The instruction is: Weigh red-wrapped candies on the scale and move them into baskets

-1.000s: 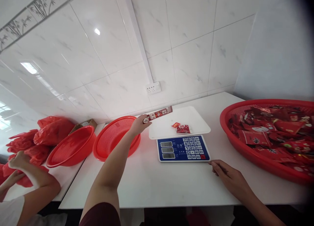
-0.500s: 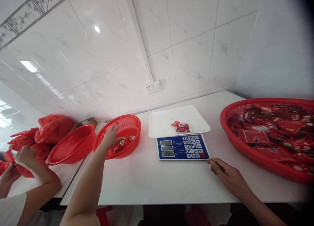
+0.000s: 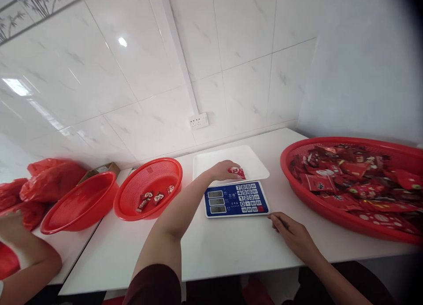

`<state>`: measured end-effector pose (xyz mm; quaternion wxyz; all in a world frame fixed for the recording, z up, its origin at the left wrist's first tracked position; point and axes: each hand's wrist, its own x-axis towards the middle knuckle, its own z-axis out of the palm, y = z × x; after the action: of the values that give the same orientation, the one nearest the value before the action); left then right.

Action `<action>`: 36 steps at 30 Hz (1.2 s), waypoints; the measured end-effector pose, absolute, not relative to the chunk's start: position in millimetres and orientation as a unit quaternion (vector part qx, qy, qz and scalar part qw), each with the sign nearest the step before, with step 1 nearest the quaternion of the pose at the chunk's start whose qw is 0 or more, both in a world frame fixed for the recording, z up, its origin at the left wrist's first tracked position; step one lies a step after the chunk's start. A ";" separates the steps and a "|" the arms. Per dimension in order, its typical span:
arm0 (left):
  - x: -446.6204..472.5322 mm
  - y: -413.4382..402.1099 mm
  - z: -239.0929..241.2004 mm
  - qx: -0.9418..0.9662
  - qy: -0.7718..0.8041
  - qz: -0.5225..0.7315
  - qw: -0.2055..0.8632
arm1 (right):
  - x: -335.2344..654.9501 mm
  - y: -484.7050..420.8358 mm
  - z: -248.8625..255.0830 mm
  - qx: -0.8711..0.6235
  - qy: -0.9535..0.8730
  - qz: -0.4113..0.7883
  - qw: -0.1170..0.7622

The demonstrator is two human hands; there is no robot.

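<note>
My left hand (image 3: 220, 170) reaches over the white weighing tray (image 3: 261, 169), its fingers closed on a small red-and-white wrapped packet (image 3: 237, 173); the fingertips are partly hidden. My right hand (image 3: 291, 232) lies on the table with loosely curled fingers, nothing visible in them. Its fingertips meet the front right corner of the digital scale (image 3: 228, 212), whose blue panel carries number keys and small displays. Left of the scale, a red perforated basket (image 3: 130, 195) holds several small wrapped packets (image 3: 158, 197). On the right, a wide red basket (image 3: 289, 170) is heaped with red packets (image 3: 333, 181).
At the far left, a co-worker's arm (image 3: 36, 252) is among red plastic bags (image 3: 53, 177). Another red basket (image 3: 62, 212) tilts there, in front of a cardboard box (image 3: 112, 167). A white tiled wall with a power socket (image 3: 199, 120) stands behind the white table (image 3: 211, 252).
My left hand has moved right, from open above the red basket to the tray, closing on a packet. More packets show in that basket. My right hand stays by the scale's corner.
</note>
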<state>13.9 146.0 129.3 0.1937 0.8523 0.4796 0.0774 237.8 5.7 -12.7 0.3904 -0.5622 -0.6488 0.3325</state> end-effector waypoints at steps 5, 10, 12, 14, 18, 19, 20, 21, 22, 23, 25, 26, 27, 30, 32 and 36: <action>19.0 147.9 122.2 0.843 0.494 0.092 0.191 | 238.3 5.3 -14.5 -0.564 -0.652 0.331 0.383; -1.3 135.5 120.6 0.813 0.538 0.161 0.156 | 238.8 5.7 -16.7 -0.553 -0.659 0.337 0.383; -19.7 127.1 129.1 0.791 0.566 0.194 0.130 | 238.8 6.4 -16.9 -0.552 -0.656 0.341 0.384; -46.0 115.4 143.1 0.764 0.596 0.230 0.090 | 238.3 6.7 -16.2 -0.552 -0.654 0.343 0.388; -117.3 91.1 165.7 0.709 0.649 0.275 0.015 | 234.1 6.1 -13.6 -0.543 -0.655 0.340 0.400; -134.6 86.8 166.4 0.694 0.667 0.270 0.008 | 232.8 5.7 -12.7 -0.543 -0.656 0.338 0.401; -149.3 83.0 165.0 0.672 0.703 0.233 0.000 | 231.8 5.2 -11.3 -0.544 -0.655 0.335 0.403; -160.4 79.2 161.9 0.660 0.724 0.202 -0.008 | 231.5 4.5 -9.0 -0.544 -0.656 0.330 0.407; -166.9 74.7 157.5 0.653 0.733 0.190 -0.027 | 232.2 3.7 -5.3 -0.541 -0.658 0.323 0.411; -168.6 69.4 152.4 0.650 0.734 0.194 -0.043 | 234.3 3.0 0.2 -0.536 -0.664 0.314 0.415; -158.2 56.2 140.9 0.641 0.725 0.244 -0.069 | 243.7 2.8 17.5 -0.526 -0.682 0.281 0.424; -147.4 49.2 134.3 0.635 0.711 0.292 -0.084 | 250.9 4.1 29.4 -0.525 -0.688 0.261 0.428; -134.2 42.5 127.0 0.628 0.688 0.348 -0.101 | 259.7 6.7 42.9 -0.528 -0.691 0.241 0.431; -90.0 28.4 100.4 0.636 0.572 0.494 -0.155 | 290.3 22.7 86.7 -0.565 -0.671 0.233 0.419; -65.1 25.4 81.3 0.662 0.493 0.540 -0.168 | 309.9 39.7 110.9 -0.564 -0.721 0.243 0.319; -40.1 28.2 52.5 0.705 0.423 0.550 -0.148 | 338.6 79.9 129.5 -0.596 -0.768 0.149 0.181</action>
<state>-40.1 28.2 52.5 -0.1476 0.7049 0.4230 0.5499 338.6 79.9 129.5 0.1810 -0.5964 -0.7677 0.1485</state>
